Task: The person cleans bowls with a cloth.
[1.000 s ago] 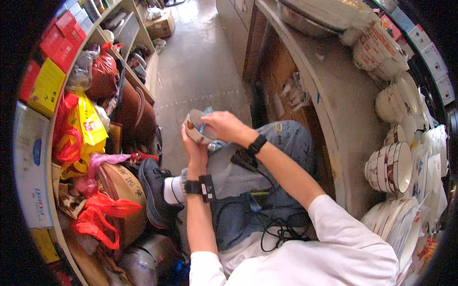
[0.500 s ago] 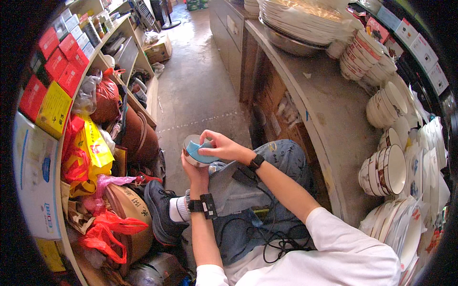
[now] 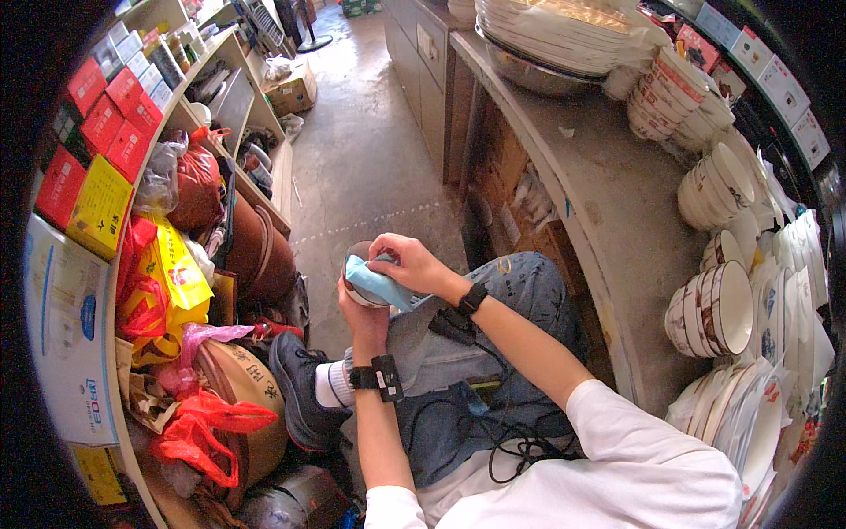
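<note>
A single wide fisheye view, from the left of two cameras side by side on the person's head, looks steeply down over the white shirt [image 3: 608, 467] and forward along the floor [image 3: 344, 159], upright and unmirrored, so its left is the person's own. The lens sits near the work: the left hand [image 3: 363, 319] and right hand [image 3: 412, 264] fall close to mid-picture, with the far end of the floor toward the top edge. It spans wooden shelving [image 3: 280, 181] on the left and a counter [image 3: 608, 185] on the right, bending their straight edges toward its dark round rim.
</note>
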`<action>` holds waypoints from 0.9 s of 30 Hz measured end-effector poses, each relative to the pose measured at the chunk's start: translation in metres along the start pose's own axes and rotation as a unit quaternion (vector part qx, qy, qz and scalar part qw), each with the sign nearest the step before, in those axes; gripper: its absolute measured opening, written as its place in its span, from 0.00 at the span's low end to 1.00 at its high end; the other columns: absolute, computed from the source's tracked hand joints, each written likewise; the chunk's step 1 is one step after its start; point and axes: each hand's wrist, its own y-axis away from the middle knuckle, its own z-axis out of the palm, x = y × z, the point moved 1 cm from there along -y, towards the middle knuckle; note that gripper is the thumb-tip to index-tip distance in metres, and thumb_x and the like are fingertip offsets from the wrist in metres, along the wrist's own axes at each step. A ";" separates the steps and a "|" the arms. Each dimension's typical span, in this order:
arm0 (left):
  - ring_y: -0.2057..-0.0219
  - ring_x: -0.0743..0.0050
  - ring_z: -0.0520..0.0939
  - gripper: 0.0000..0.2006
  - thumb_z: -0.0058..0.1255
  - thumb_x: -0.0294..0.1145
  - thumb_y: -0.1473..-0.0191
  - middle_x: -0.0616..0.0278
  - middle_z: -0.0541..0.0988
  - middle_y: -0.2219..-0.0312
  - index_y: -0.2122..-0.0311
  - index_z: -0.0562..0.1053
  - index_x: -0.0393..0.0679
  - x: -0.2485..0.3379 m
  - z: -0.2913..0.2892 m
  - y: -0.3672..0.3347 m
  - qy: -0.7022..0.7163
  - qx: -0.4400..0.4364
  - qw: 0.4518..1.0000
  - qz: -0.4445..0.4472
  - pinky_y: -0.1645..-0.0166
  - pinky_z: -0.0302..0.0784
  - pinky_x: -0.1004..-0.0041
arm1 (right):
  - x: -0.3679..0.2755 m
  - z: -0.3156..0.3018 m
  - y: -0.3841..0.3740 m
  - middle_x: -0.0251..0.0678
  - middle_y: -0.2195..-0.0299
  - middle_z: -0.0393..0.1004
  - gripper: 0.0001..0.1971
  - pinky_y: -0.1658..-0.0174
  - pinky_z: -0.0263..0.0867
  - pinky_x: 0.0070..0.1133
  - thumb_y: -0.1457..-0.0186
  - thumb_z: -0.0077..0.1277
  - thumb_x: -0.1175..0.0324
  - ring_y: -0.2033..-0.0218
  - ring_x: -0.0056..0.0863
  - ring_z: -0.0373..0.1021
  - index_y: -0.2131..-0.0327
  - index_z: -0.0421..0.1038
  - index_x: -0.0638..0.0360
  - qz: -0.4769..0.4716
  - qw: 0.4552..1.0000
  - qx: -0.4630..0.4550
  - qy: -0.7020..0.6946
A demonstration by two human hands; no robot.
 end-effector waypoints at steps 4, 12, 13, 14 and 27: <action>0.50 0.61 0.78 0.24 0.29 0.49 0.36 0.59 0.76 0.52 0.47 0.70 0.44 0.000 0.021 0.010 -0.030 0.010 0.999 0.006 0.45 0.74 0.58 | 0.006 -0.008 -0.001 0.30 0.70 0.70 0.07 0.65 0.65 0.18 0.39 0.53 0.69 0.68 0.16 0.67 0.63 0.68 0.60 0.027 0.991 0.109 0.070; 0.50 0.60 0.78 0.25 0.28 0.49 0.35 0.58 0.77 0.52 0.48 0.70 0.43 0.000 0.020 0.010 -0.036 0.029 0.998 0.029 0.45 0.74 0.59 | 0.006 -0.007 -0.003 0.28 0.66 0.69 0.14 0.62 0.65 0.15 0.39 0.54 0.63 0.65 0.14 0.65 0.54 0.65 0.58 0.180 0.956 0.029 -0.230; 0.51 0.60 0.78 0.25 0.28 0.49 0.35 0.58 0.77 0.52 0.48 0.70 0.42 0.001 0.019 0.011 -0.035 0.040 0.998 0.027 0.46 0.74 0.60 | 0.003 -0.006 -0.002 0.28 0.66 0.69 0.14 0.62 0.65 0.15 0.39 0.54 0.63 0.65 0.14 0.65 0.54 0.65 0.58 0.181 0.956 0.028 -0.231; 0.51 0.60 0.78 0.25 0.28 0.49 0.35 0.58 0.77 0.52 0.48 0.70 0.42 0.002 0.016 0.011 -0.035 0.041 0.998 0.028 0.46 0.74 0.60 | -0.002 -0.004 0.000 0.29 0.65 0.69 0.17 0.60 0.65 0.16 0.40 0.56 0.61 0.63 0.16 0.65 0.53 0.66 0.58 0.162 0.968 -0.031 -0.191; 0.49 0.57 0.77 0.24 0.30 0.47 0.36 0.55 0.76 0.51 0.47 0.70 0.42 0.003 0.009 0.007 -0.010 0.004 0.999 0.045 0.45 0.73 0.56 | 0.003 -0.016 -0.007 0.21 0.67 0.66 0.10 0.65 0.64 0.12 0.38 0.52 0.71 0.66 0.10 0.64 0.57 0.61 0.51 0.175 0.928 0.046 -0.326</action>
